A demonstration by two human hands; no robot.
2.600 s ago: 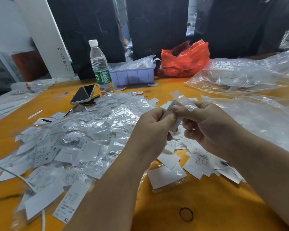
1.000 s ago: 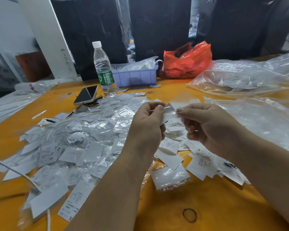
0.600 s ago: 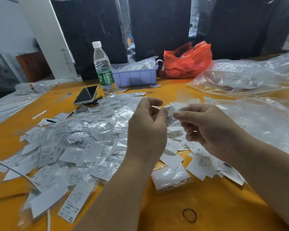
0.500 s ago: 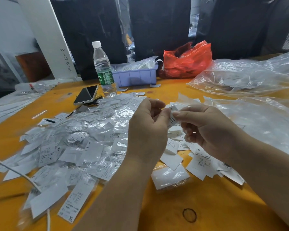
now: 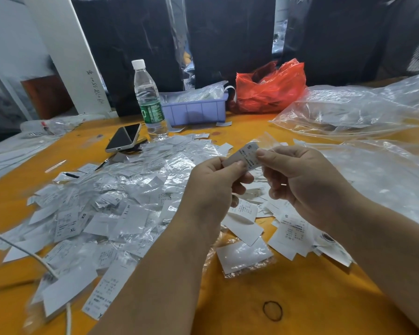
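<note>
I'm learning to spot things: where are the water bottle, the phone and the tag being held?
water bottle (image 5: 153, 113): head view, its green label.
phone (image 5: 122, 140): head view, its dark screen.
tag (image 5: 246, 154): head view, its printed face.

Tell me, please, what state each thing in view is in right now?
White paper tag marked S: held above the table, pinched at both ends.
Left hand: pinches the tag's lower end.
Right hand: pinches its upper end.
Clear plastic water bottle, white cap: upright, capped.
Dark smartphone: lying flat, screen off.
Lilac plastic tray: holding clear packets.
Red plastic bag: crumpled, mouth open.
Heap of white tags in clear sleeves: loose, spread out.
</note>
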